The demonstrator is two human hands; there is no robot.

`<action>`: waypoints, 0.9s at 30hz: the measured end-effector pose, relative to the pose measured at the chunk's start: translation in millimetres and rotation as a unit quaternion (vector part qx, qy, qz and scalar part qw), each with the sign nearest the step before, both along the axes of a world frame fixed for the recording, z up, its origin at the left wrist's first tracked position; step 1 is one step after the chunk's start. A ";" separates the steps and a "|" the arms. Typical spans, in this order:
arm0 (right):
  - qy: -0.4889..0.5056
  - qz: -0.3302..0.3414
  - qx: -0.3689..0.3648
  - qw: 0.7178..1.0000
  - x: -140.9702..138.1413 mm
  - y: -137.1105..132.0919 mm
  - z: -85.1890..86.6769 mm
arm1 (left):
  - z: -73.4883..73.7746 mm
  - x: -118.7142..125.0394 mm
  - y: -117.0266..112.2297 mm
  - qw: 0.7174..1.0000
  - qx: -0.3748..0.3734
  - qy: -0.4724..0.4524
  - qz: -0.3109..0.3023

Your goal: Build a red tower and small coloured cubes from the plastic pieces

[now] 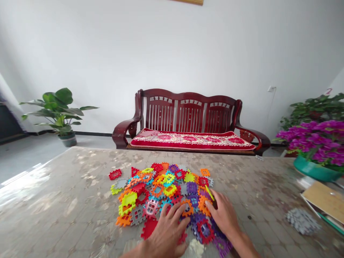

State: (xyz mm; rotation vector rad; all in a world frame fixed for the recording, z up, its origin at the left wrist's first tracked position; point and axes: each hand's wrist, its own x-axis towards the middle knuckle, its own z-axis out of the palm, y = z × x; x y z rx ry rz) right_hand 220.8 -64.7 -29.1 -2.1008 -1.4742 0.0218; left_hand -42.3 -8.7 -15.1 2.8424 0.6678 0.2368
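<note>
A heap of flat plastic interlocking tiles (158,190) in red, orange, yellow-green, blue, purple and grey lies on the table (67,200) in front of me. My left hand (165,233) lies palm down on the near edge of the heap, fingers spread over a red and an orange tile. My right hand (224,213) rests on the heap's right side, its fingers closed around a thin yellow-green tile (209,192) held on edge. A single red tile (115,174) lies apart at the heap's far left.
A grey tile cluster (302,221) sits on the table at right, beside stacked books (324,202) and a teal pot of purple flowers (317,150). Behind the table stands a dark red wooden bench (188,122) with a cushion. A potted green plant (60,114) stands on the floor at left.
</note>
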 end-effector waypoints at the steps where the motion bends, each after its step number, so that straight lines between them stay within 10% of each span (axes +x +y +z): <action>1: 0.020 -0.001 0.007 1.000 0.8 4.5 2.7 | -0.1 4.9 -0.1 1.000 0.002 -0.020 0.007; 10: 0.200 0.016 0.056 0.978 -4.1 51.5 18.5 | 7.3 42.0 18.1 0.994 0.051 -0.068 0.070; 18: 0.409 0.067 0.125 0.901 -7.7 108.2 56.2 | 31.0 39.4 86.3 0.967 0.123 -0.126 0.183; 27: 0.162 -0.046 0.037 0.985 71.9 114.0 -7.8 | 46.2 -56.4 178.1 0.887 0.079 -0.067 0.451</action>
